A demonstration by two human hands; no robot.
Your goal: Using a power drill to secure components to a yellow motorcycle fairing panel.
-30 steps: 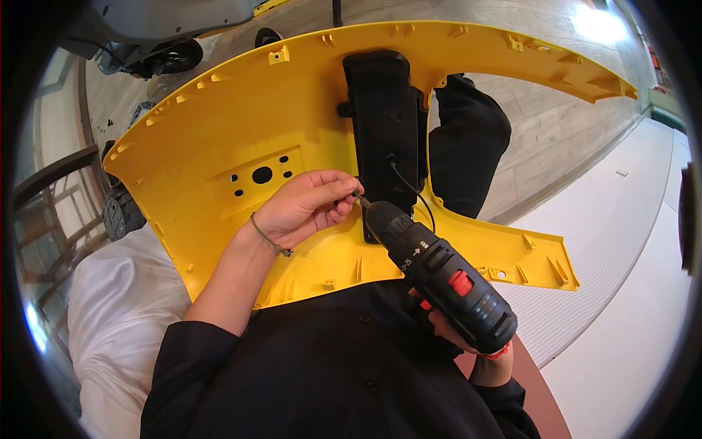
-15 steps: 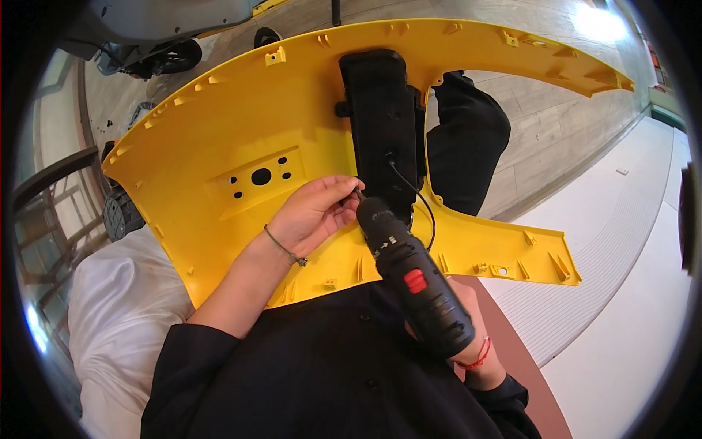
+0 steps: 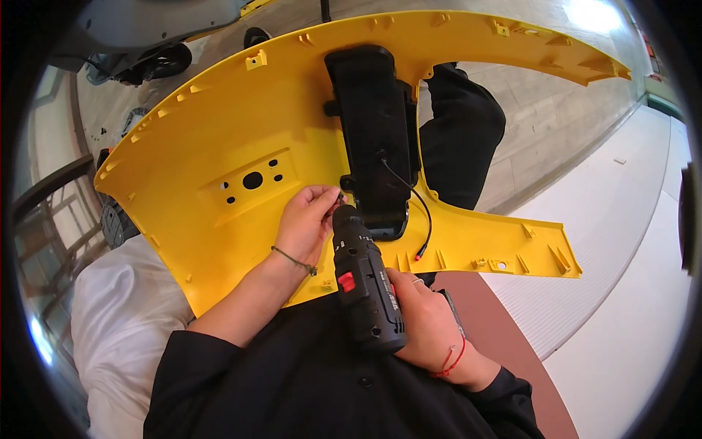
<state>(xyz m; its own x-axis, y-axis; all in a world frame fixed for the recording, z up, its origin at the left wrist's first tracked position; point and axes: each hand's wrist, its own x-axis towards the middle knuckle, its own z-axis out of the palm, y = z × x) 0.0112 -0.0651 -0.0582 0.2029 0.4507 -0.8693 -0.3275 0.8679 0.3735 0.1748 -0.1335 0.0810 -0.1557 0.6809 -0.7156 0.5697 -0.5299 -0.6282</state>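
Observation:
Across my lap lies a large curved yellow plastic panel point(image 3: 219, 139), its ribbed inner side facing me. A long black housing point(image 3: 369, 110) sits on it, with a thin black cable point(image 3: 413, 192) that ends in a red-tipped plug. My right hand point(image 3: 420, 311) grips a black cordless drill point(image 3: 362, 282) with a red switch, its nose pointing away from me. My left hand point(image 3: 307, 219) is pinched at the drill's tip, beside the housing's lower left corner. What the pinch holds, perhaps a small dark piece, is mostly hidden by the fingers.
White fabric point(image 3: 124, 307) bulges at the left. On the right is a white ribbed surface point(image 3: 585, 234) beside a reddish-brown curved edge point(image 3: 490, 322). A grey machine with a black wheel point(image 3: 168, 62) stands at the far left on the wood-look floor point(image 3: 534, 117).
The drill has swung left and stands more upright, its tip now lower and further left. My left hand has shifted slightly down with it, uncovering the housing's lower end and the cable's plug.

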